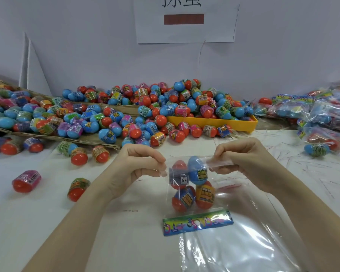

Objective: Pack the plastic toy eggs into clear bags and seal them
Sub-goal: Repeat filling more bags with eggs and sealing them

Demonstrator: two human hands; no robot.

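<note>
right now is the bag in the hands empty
No, the clear bag pinched by the left hand and right hand holds four toy eggs.

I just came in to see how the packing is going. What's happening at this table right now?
A person is closing a clear bag that holds four toy eggs. The left hand and right hand pinch its far open edge, one at each corner. A printed header card sits at its near end. A big heap of loose eggs waits behind, and filled bags pile up on the right.

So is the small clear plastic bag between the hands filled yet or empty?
Filled: the clear plastic bag holds four toy eggs. The left hand and right hand pinch its top edge. Sealed: cannot tell.
</note>
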